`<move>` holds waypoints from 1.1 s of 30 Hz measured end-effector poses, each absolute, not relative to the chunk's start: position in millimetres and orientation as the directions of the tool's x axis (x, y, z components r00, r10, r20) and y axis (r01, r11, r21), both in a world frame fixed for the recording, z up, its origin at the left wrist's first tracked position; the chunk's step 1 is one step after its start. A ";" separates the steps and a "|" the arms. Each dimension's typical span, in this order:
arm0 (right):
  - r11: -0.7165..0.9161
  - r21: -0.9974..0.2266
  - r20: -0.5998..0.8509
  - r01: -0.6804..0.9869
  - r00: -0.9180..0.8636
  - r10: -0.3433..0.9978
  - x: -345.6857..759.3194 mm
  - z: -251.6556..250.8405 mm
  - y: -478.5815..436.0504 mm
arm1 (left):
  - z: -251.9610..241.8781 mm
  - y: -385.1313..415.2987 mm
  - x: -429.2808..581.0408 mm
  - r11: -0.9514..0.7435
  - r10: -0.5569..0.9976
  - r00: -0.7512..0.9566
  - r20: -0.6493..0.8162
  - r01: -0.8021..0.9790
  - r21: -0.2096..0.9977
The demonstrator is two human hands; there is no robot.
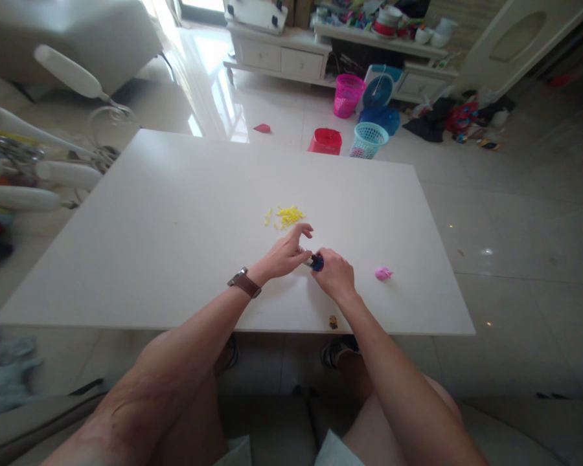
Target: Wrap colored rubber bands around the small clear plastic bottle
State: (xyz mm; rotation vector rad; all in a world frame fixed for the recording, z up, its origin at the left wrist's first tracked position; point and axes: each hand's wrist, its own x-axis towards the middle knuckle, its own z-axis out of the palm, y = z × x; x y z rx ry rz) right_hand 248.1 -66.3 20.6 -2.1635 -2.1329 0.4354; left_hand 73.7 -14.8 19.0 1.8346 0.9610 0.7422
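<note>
Over the white table (184, 213), my right hand (335, 273) is wrapped round a small dark blue and black object (317, 261). My left hand (286, 252), with a brown-strapped watch (244, 282) on its wrist, pinches the pale, ridged end of that same object; its index finger is raised and bent. What exactly the object is cannot be made out. Just beyond my left hand lies a loose scatter of small yellow pieces (290, 216). A pink lump (383, 274) sits to the right of my right hand. A small brown and yellow item (333, 321) rests near the table's front edge.
Past the far edge stand a red stool or bin (326, 140), a light blue basket (368, 138) and a pink basket (348, 95). A white cabinet (279, 58) is behind them. White curved chair-like parts (68, 70) are at the left.
</note>
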 end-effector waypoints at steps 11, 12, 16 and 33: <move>-0.102 -0.378 -0.133 0.920 0.055 0.990 245.2 27.3 -62.5 | 24.3 -7.6 64.7 -0.418 0.868 0.407 0.283 0.295 0.859; -0.103 -0.379 -0.131 0.920 0.056 0.990 245.2 27.2 -62.5 | 23.5 -7.4 65.1 -0.439 0.861 0.408 0.306 0.290 0.850; -0.109 -0.381 -0.128 0.918 0.064 0.990 245.3 27.7 -62.8 | 21.8 -7.0 66.6 -0.466 0.856 0.383 0.347 0.284 0.838; -0.180 -0.511 -0.047 0.840 0.181 0.982 257.6 25.0 -58.3 | -4.5 18.9 42.1 -0.088 0.996 0.080 0.049 0.602 0.794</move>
